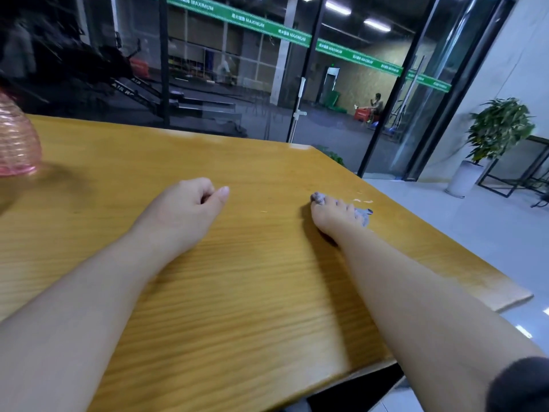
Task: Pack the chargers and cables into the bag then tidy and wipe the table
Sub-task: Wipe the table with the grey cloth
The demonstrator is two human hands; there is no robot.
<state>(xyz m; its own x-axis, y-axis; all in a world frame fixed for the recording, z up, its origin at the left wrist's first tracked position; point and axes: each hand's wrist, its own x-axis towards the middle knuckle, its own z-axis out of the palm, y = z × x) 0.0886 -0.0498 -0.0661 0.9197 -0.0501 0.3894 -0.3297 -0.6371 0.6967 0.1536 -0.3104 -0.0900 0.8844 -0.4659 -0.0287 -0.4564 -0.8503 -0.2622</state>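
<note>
Cloth (364, 217) in right hand (334, 216) presses table (237, 292), pink ribbed container (15, 144) far left.

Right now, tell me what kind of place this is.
Probably a gym's lounge area: the wooden table sits beside a glass wall, with exercise machines behind it and green MAXIMUM banners overhead.

Both forearms reach forward, left hand (190, 200) fisted, right hand (332, 215) clutching a grey cloth (364, 219).
</note>
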